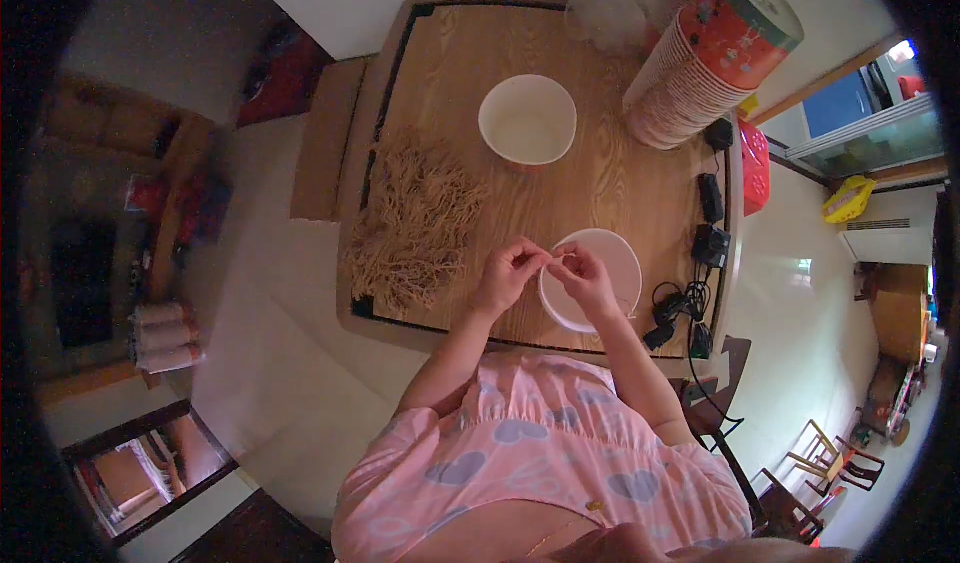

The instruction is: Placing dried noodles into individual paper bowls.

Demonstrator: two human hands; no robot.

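My left hand point(507, 272) and my right hand point(583, 275) meet fingertip to fingertip above the left rim of a white paper tub point(568, 309) near the table's front edge. Both are closed in a pinch. Whatever lies between the fingertips is too small to make out. To the left of my left hand spreads a heap of tan, thin, root-like strands point(415, 225). A second white tub point(528, 120) stands farther back, with something pale in its bottom.
Tall stacks of nested red and green paper tubs point(690, 68) stand at the back right of the wooden table point(590, 198). Black adapters and cables point(685, 308) lie along its right edge. A clear plastic bag point(605, 15) sits at the back, and a cardboard piece point(330, 143) is beyond the left edge.
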